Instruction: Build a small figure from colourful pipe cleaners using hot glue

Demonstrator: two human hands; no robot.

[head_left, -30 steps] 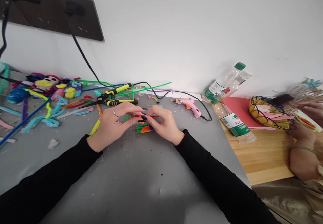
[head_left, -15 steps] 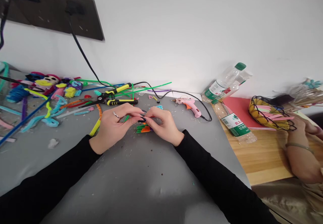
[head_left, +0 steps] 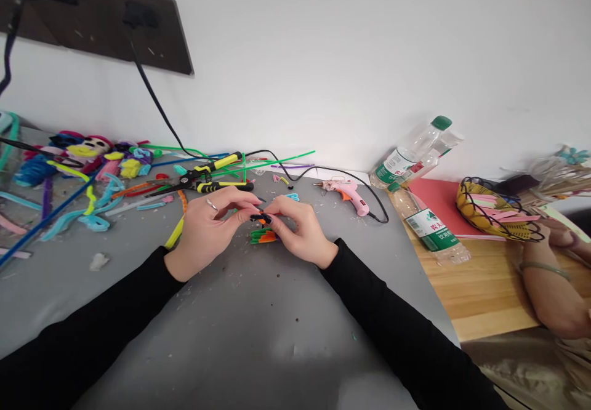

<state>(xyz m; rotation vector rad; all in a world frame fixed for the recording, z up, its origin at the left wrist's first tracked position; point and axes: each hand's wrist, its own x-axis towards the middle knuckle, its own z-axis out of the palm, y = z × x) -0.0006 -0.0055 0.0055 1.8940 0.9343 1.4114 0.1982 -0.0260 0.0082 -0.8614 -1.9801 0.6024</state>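
Observation:
My left hand and my right hand meet fingertip to fingertip over the grey table mat. Together they pinch a small orange and red pipe-cleaner piece just above the mat. Under it lies a short bundle of green and orange pipe-cleaner bits. A yellow pipe cleaner runs beneath my left hand. Both arms wear black sleeves, and there is a ring on my left hand.
Yellow-handled pliers and loose pipe cleaners lie behind my hands, with finished figures at far left. A pink glue gun and its cable sit right of centre. Two plastic bottles, a wire basket and another person's arm occupy the wooden table at right.
My fingertips have closed in and the red strand once stretched between them is now bunched small. The other person's hands at right have dropped lower, away from the basket.

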